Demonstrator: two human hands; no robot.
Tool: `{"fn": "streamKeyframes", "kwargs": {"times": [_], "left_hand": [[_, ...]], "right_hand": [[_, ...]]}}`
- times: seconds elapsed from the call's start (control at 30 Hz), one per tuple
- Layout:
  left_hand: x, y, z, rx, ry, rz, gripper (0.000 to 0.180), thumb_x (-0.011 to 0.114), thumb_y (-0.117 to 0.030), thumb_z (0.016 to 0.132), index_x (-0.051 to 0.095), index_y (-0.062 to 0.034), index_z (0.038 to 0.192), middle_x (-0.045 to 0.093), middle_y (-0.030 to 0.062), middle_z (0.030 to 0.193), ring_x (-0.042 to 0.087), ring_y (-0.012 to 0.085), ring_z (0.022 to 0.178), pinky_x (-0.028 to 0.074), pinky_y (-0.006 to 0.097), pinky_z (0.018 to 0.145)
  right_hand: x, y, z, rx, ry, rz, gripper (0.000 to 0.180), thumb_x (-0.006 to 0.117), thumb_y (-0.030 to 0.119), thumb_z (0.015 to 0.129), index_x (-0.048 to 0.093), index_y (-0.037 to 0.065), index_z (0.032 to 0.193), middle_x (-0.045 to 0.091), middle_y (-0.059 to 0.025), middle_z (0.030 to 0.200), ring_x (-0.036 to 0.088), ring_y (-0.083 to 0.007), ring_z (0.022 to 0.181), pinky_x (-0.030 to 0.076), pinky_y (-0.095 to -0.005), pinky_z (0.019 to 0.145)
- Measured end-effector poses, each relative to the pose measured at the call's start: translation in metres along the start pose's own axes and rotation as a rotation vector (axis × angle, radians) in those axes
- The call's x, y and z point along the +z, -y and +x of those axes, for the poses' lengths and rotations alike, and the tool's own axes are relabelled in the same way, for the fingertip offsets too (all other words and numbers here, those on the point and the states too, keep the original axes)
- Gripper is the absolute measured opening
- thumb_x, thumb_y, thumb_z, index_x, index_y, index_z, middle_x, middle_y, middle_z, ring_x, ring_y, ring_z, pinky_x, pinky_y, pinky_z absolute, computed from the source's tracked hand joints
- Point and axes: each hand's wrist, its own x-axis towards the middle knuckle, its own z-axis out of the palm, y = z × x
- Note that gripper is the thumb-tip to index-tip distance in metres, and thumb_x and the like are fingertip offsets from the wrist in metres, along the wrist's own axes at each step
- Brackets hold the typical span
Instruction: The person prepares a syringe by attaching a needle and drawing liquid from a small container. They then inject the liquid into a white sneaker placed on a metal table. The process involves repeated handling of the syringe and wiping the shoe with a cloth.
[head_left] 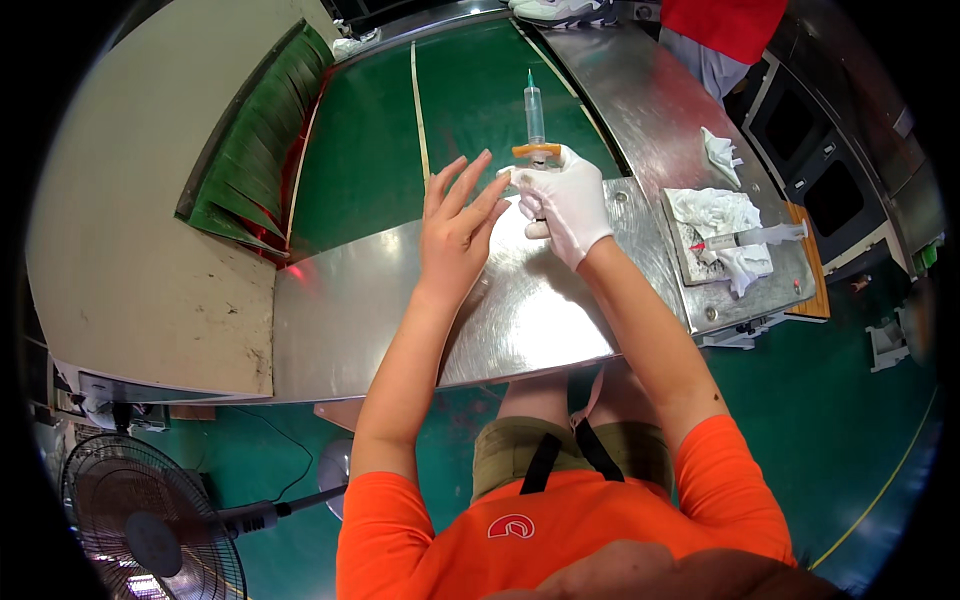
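Observation:
A clear syringe (534, 115) with a teal needle tip and an orange finger flange points away from me, nearly upright in the picture. My right hand (568, 200), in a white glove, is closed around its lower end and hides the plunger. Bare and with fingers spread, my left hand (457, 225) is just left of the glove, holding nothing. Both hands are over the metal table (350, 310) at the near end of a green conveyor belt (365, 150). To the right, a second syringe (750, 237) with a red tip lies across a white cloth pad (712, 212).
A crumpled white tissue (720, 155) lies beyond the pad. Green strip curtains (250, 150) hang at the belt's left side. White shoes (565, 10) stand at the far end, near a person in red (722, 25). A floor fan (150, 525) is at lower left.

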Motion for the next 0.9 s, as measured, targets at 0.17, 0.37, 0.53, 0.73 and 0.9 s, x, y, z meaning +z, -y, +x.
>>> {"fn": "streamKeyframes", "kwargs": {"times": [0.17,0.37,0.53,0.73,0.9], "left_hand": [[-0.004,0.0,0.002,-0.013,-0.017,-0.087,0.029,0.068,-0.007,0.087,0.071,-0.007,0.116,0.06,0.0065,0.134,0.05,0.0268,0.127,0.04,0.036,0.105],[-0.008,-0.003,0.002,-0.5,0.017,-0.698,0.034,0.056,-0.022,0.1,0.062,-0.0035,0.127,0.054,0.0077,0.14,0.046,0.0238,0.132,0.039,0.037,0.108],[-0.01,-0.004,0.005,-0.829,0.084,-1.152,0.049,0.051,-0.036,0.101,0.05,-0.0055,0.139,0.046,0.0078,0.148,0.039,0.0245,0.138,0.039,0.045,0.109],[-0.009,0.001,0.003,-0.882,0.106,-1.33,0.054,0.052,-0.037,0.1,0.042,-0.0061,0.144,0.043,0.007,0.149,0.037,0.0255,0.139,0.04,0.049,0.11],[-0.008,-0.001,0.003,-0.916,0.091,-1.356,0.053,0.054,-0.04,0.099,0.05,-0.0053,0.139,0.045,0.0058,0.147,0.038,0.024,0.138,0.042,0.043,0.107]], "right_hand": [[-0.003,0.005,0.003,-0.029,-0.062,-0.017,0.029,0.067,-0.001,0.08,0.057,0.001,0.107,0.058,-0.0032,0.069,0.045,-0.0063,0.047,0.036,-0.0221,0.035],[-0.015,0.015,0.014,-0.004,-0.046,0.017,0.028,0.074,0.007,0.081,0.058,0.003,0.105,0.063,-0.0055,0.074,0.046,-0.0057,0.047,0.032,-0.0226,0.036],[-0.009,0.014,0.009,0.009,0.034,-0.018,0.029,0.075,0.017,0.084,0.058,0.005,0.105,0.065,-0.0073,0.08,0.047,-0.0048,0.047,0.033,-0.0203,0.035],[-0.007,0.01,0.009,-0.023,0.075,-0.092,0.029,0.075,0.015,0.083,0.06,0.003,0.105,0.056,-0.0003,0.071,0.05,-0.0051,0.048,0.034,-0.0204,0.035],[-0.008,0.006,0.011,-0.09,0.1,-0.111,0.029,0.073,0.01,0.083,0.059,0.001,0.106,0.06,-0.0028,0.078,0.051,-0.0062,0.049,0.035,-0.0213,0.036]]}}
